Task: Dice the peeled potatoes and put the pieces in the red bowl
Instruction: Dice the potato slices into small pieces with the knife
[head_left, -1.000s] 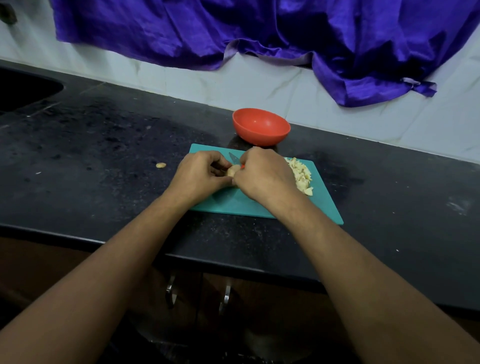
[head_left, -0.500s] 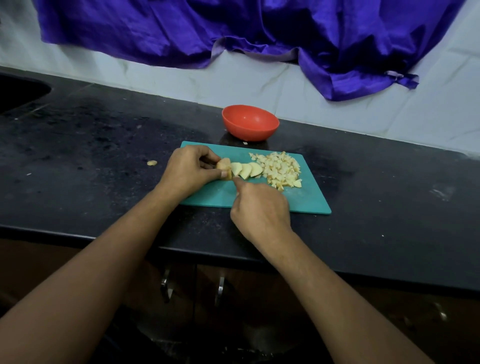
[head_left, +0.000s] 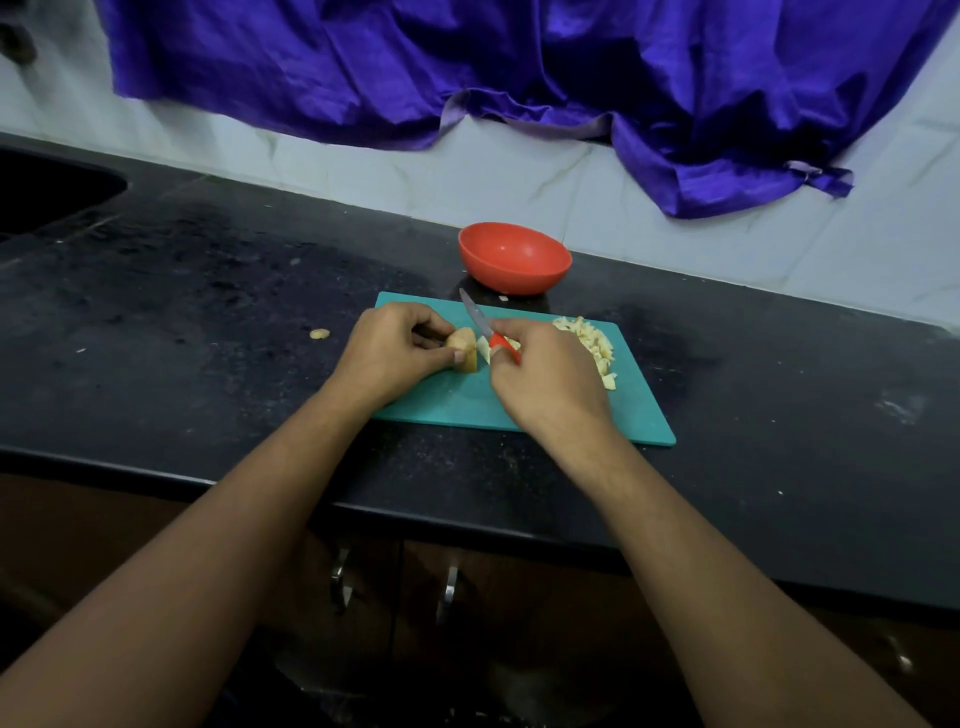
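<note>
Black counter (head_left: 208, 291) | red bowl (head_left: 511, 278) bare | left fingers (head_left: 415, 338) grip potato (head_left: 466, 349) | right fingers (head_left: 524, 332) grip knife (head_left: 475, 317)

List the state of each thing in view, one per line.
red bowl: upright, no pieces visible inside.
potato: partly cut, pinched by the left hand on the cutting board.
knife: gripped by the right hand, blade just right of the potato.
diced pieces: piled on the board's right side.
stray bit: lying on the counter left of the board.
</note>
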